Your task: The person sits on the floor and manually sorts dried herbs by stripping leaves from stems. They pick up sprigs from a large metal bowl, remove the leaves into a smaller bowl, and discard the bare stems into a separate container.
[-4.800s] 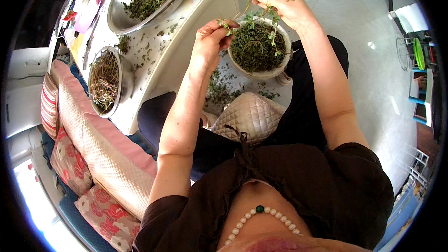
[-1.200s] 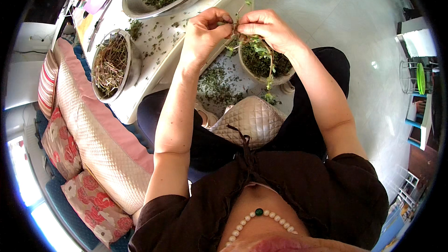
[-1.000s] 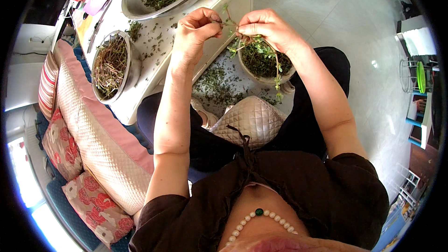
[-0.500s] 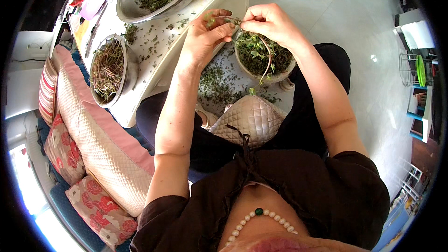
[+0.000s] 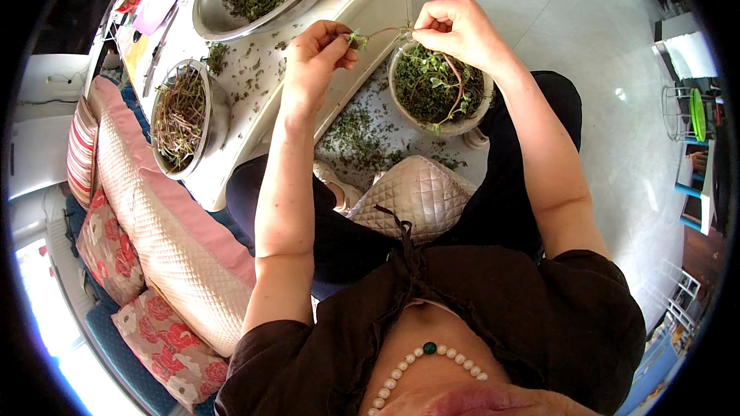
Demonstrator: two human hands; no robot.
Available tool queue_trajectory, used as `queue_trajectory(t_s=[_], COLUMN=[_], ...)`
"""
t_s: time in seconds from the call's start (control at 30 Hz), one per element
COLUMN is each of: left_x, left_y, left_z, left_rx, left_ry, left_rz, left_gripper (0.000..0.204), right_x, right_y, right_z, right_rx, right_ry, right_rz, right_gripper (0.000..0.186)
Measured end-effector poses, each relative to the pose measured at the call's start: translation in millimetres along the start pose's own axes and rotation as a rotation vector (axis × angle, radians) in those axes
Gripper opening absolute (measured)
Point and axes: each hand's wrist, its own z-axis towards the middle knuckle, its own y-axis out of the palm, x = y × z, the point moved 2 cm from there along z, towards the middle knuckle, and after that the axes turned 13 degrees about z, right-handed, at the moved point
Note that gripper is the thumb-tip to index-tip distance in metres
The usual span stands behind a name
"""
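Note:
A thin reddish leafy stem (image 5: pixel 381 31) stretches between my two hands. Its left, leafy end is pinched in the fingers of my left hand (image 5: pixel 317 54), beside the table edge. My right hand (image 5: pixel 456 29) grips the stem between thumb and fingertips, and the rest of it droops in a curve past that hand. Below the hanging part stands a round pale bucket (image 5: pixel 395 96) filled with loose green plants (image 5: pixel 432 92). What lies inside the curled fingers of either hand is partly hidden.
On the white table (image 5: pixel 266 96) are a large metal bowl (image 5: pixel 204 19) of green leaves and a smaller metal bowl (image 5: pixel 217 119) of brownish stems. Leaf bits (image 5: pixel 358 135) litter the floor. A sofa (image 5: pixel 173 216) with floral cushions (image 5: pixel 173 350) stands at the left.
My hands have drawn apart, the left moving left and the right slightly right and up, so the stem now spans the gap between them.

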Motion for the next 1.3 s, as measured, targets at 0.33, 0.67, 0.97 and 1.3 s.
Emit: queue_trajectory(t_s=[0.33, 0.67, 0.97, 1.3], left_x=[12, 14, 13, -3], left_y=[9, 16, 21, 14], left_z=[-7, -10, -4, 15], left_rx=[-0.101, 0.077, 0.336, 0.389], left_ry=[-0.040, 0.099, 0.143, 0.006], left_rz=[-0.086, 0.429, 0.241, -0.462], left_gripper=[0.021, 0.017, 0.007, 0.009], right_x=[-3, -4, -5, -18], right_y=[4, 4, 7, -3], right_z=[-2, -3, -4, -6], right_rx=[0.050, 0.114, 0.231, 0.346], right_ry=[0.022, -0.075, -0.157, -0.480], right_rz=[-0.065, -0.081, -0.054, -0.272], right_gripper=[0.007, 0.003, 0.006, 0.012])
